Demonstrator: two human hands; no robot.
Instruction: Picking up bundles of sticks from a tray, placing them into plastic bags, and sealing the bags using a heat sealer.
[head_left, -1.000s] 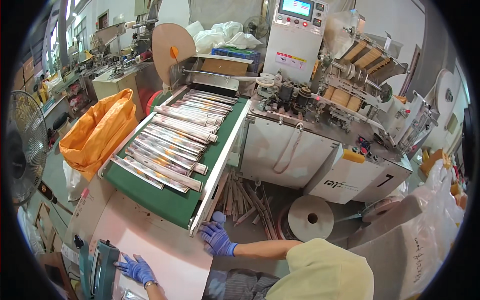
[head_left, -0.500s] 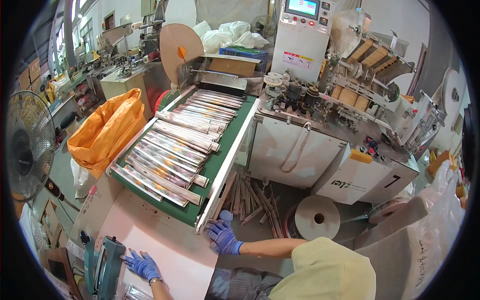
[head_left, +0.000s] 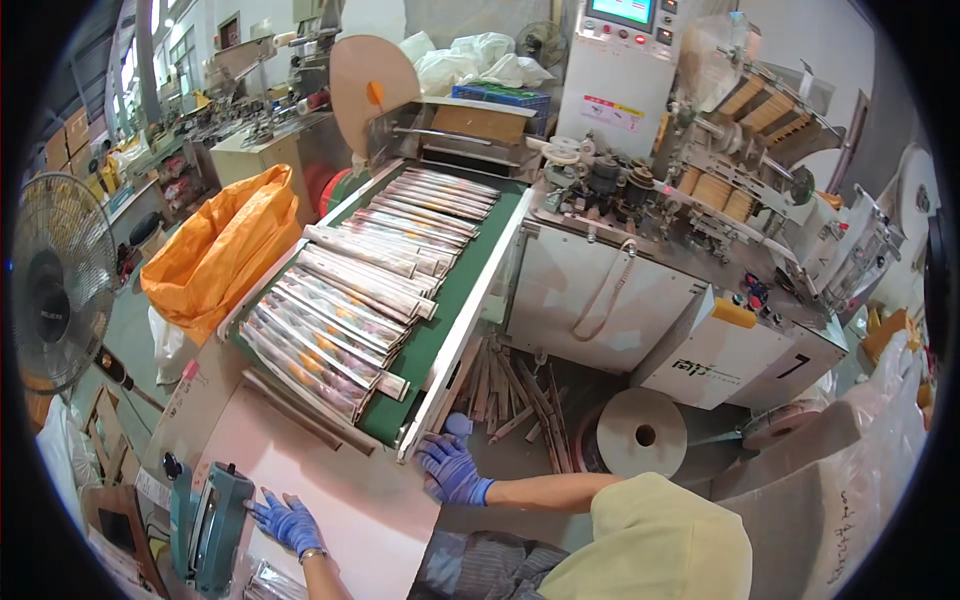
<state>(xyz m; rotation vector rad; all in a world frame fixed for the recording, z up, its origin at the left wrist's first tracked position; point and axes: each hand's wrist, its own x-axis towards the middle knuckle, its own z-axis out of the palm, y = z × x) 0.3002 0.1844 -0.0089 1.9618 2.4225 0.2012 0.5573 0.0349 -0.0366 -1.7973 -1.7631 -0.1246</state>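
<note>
Find the narrow brown strips (head_left: 310, 413) along the upper edge of the bench (head_left: 370, 520), just below the end of the green belt (head_left: 447, 312), with the long axis running from upper left down to the right, parallel to this edge. From the left grip (head_left: 285, 522), look toward the upper edge and slightly right; from the right grip (head_left: 452, 470), look left, only a short way: hence judge the right one nearer. See the left grip spread flat, palm down, holding nothing, just beside the teal sealer (head_left: 235, 505); see the right with bent fingers at the bench's upper right corner. Cannot tell whether closed on something there. Count two grips, one bench, one belt, one sealer, one orange sack (head_left: 215, 255) beside the belt's left edge. On the belt, note many overlapping printed strips (head_left: 330, 310), too crowded for exact counting; for the brown ones, likewise cannot tell the number.
</note>
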